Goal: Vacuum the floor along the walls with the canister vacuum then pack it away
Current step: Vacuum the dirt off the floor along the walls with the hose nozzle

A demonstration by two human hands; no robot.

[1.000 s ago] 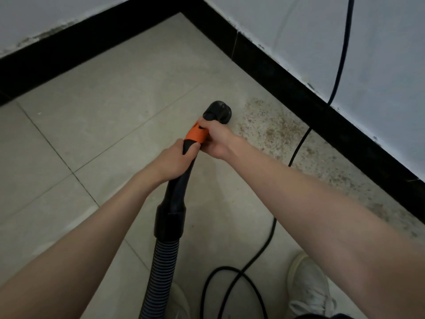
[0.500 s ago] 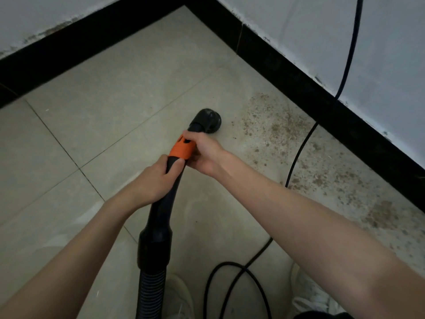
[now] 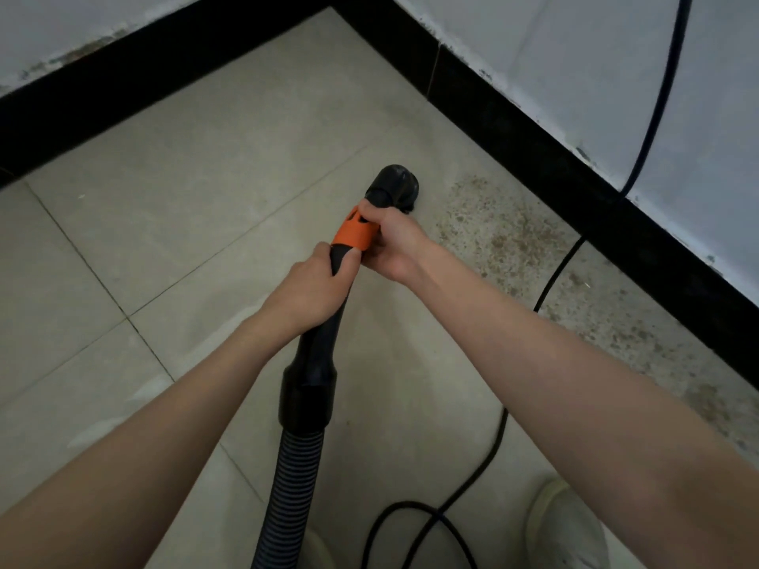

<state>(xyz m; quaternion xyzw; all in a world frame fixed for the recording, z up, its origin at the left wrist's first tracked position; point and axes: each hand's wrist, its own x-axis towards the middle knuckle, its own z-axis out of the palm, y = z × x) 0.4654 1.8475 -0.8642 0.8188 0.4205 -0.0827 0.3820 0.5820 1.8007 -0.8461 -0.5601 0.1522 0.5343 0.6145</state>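
— So, what sits closest to the camera?

— Two bare forearms reach forward from the bottom corners. Between them a ribbed grey hose [image 3: 293, 482] rises from the lower edge into a black cuff. A white shoe [image 3: 564, 527] shows at the bottom right, and beside it a black cord [image 3: 415, 523] loops on the tiled floor [image 3: 172, 223].

— And the hands?

— The left hand [image 3: 310, 287] is curled round the black handle [image 3: 320, 351] just above the cuff, fingers wrapped tight. The right hand [image 3: 394, 246] grasps the orange collar [image 3: 354, 234] just ahead of it, thumb over the top. The two hands nearly touch.

— Where does the vacuum end up?

— Past the right hand a rounded black nozzle [image 3: 394, 188] points down at the floor; whether it touches the tile I cannot tell. It lies near the room's corner, just left of a patch of brown dirt [image 3: 509, 236].

— What lies beyond?

— The cord runs through the dirt, then climbs the right wall [image 3: 575, 76]. A black baseboard [image 3: 534, 158] lines both walls and meets at the corner.
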